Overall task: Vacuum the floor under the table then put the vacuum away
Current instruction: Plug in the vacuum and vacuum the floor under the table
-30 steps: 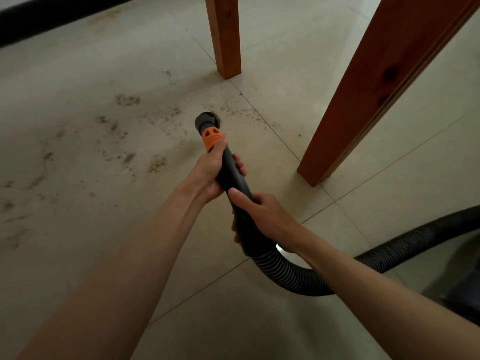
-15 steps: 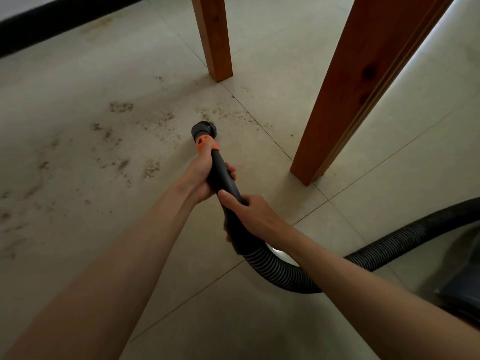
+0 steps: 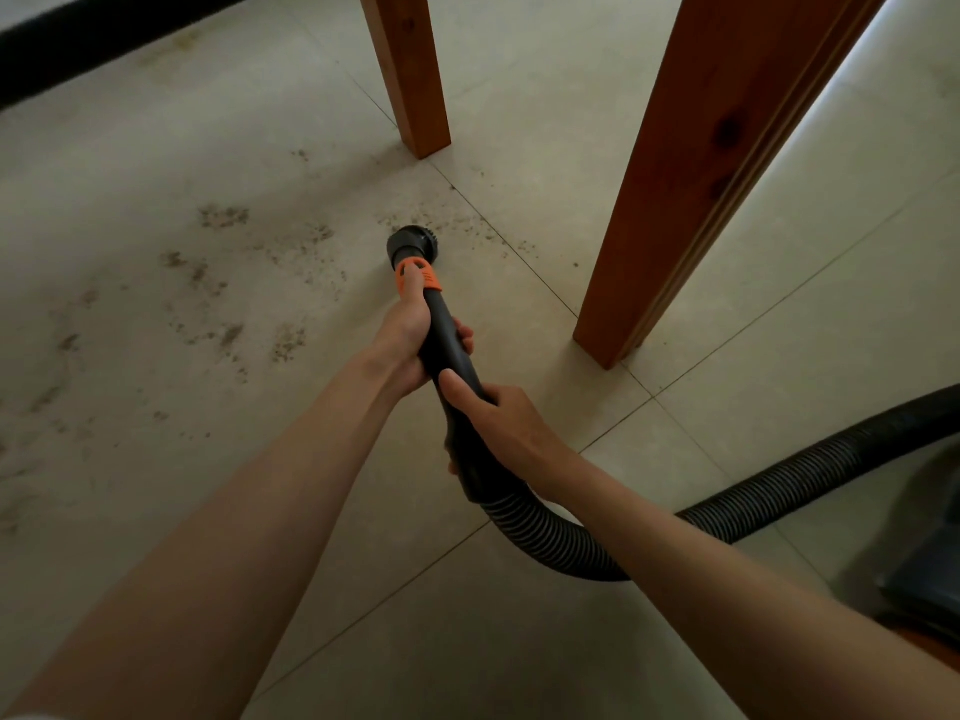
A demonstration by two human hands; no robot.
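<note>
I have both hands on the black vacuum wand (image 3: 441,335): my left hand (image 3: 402,340) wraps the tube high up, thumb stretched onto the orange collar (image 3: 418,275), and my right hand (image 3: 498,423) wraps the thicker end just behind it, thumb lying along the top. So each grip is clenched around the wand. Just ahead of my left grip the round black nozzle (image 3: 408,241) sits down on the pale tiled floor (image 3: 545,641), at the near edge of a scatter of dark crumbs (image 3: 467,223) that runs along a tile seam. More patches of dirt (image 3: 223,216) lie out to the left of my grips, spread over the tiles. Beyond the nozzle stands one wooden bench leg (image 3: 410,75); a second, nearer leg (image 3: 691,174) rises to the right of both grips, well clear of the wand. From under my right grip the ribbed black hose (image 3: 779,491) loops down toward me and then sweeps off to the right. At the far right edge, behind my right forearm, a dark part of the vacuum body (image 3: 930,579) shows, too cut off to make out further.
</note>
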